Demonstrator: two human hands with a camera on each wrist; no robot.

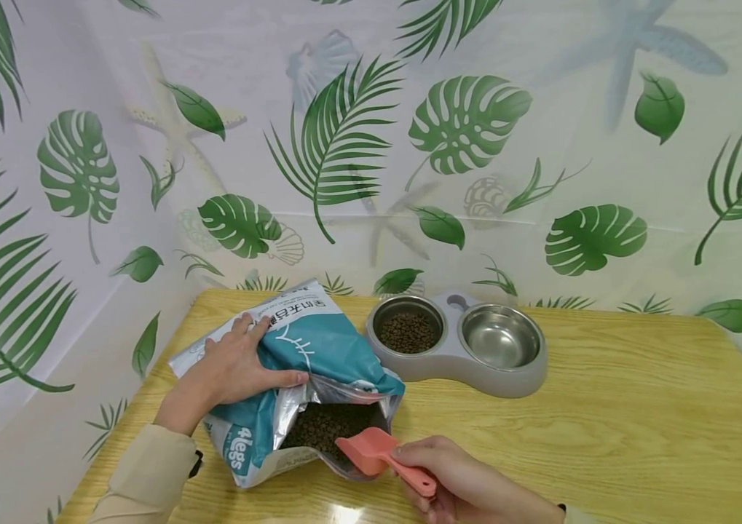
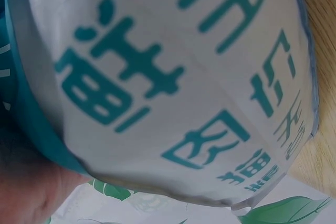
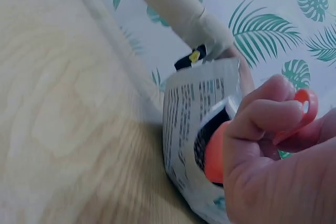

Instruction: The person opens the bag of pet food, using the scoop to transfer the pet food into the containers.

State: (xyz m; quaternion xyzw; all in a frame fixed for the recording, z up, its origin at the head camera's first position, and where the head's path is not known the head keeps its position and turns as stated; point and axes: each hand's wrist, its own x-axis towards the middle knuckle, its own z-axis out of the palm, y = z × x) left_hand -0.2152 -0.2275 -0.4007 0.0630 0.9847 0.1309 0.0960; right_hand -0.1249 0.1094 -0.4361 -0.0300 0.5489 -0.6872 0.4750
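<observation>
Left hand [image 1: 236, 364] lay spread on the bag [image 1: 334, 346], lower left of frame. Right hand [image 1: 446, 469], bottom centre, gripped the scoop [image 1: 369, 447] at the bag's mouth.

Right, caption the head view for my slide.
Left hand on a kibble bag, right hand holding a coral scoop at its open mouth.

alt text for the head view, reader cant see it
A right hand holds a coral plastic scoop at the mouth of an open teal-and-white bag of brown kibble; the left hand rests on the bag. On the yellow wooden table beyond, a grey feeder has kibble in its left metal bowl.
</observation>
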